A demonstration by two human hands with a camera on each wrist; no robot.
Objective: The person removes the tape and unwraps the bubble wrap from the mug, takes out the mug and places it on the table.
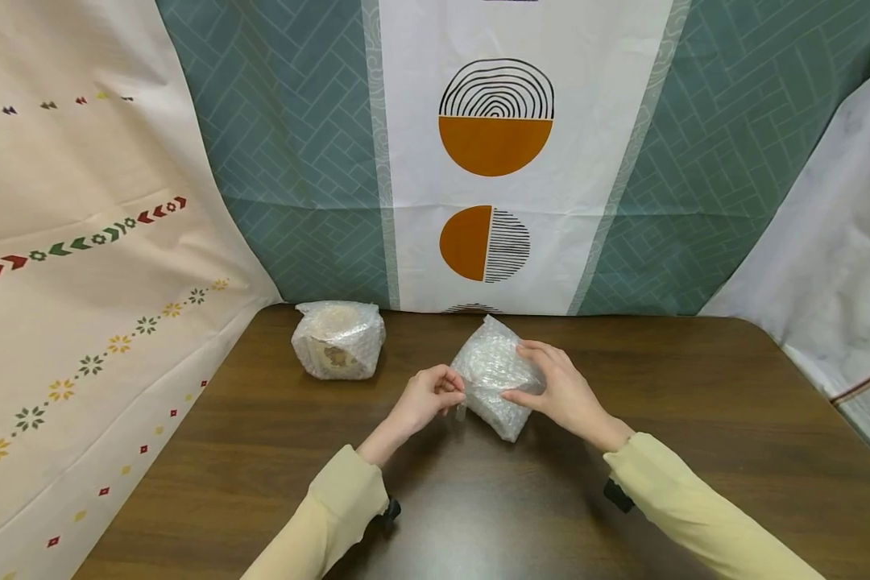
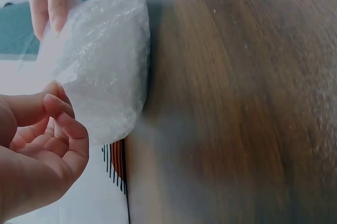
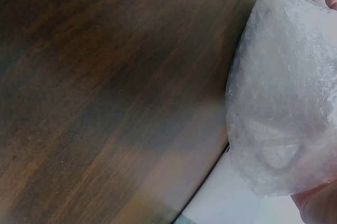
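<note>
My left hand (image 1: 428, 397) pinches clear film (image 2: 69, 73) — right of that pinch, my right hand (image 1: 567, 395) grips the bundle (image 1: 489, 370).

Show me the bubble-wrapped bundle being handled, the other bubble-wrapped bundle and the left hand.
Handled bundle (image 1: 495, 366): head view, middle of its visible wrapping.
Other bundle (image 1: 339, 341): head view, middle of its visible wrapping.
Left hand (image 1: 424, 399): head view, middle of the hand, behind the fingers.

Handled bundle (image 1: 495, 370): translucent, whitish, bubble-dotted. Second bundle (image 1: 339, 342): likewise; beige and brown show through. Bench (image 1: 710, 395): dark brown, wood-grained. Sleeves (image 1: 344, 495): pale yellow. Backdrop (image 1: 297, 153): teal herringbone; white panel (image 1: 413, 177), orange-and-black-lined circles (image 1: 495, 145). Side cloth (image 1: 94, 306): cream; red, green, yellow motifs.
</note>
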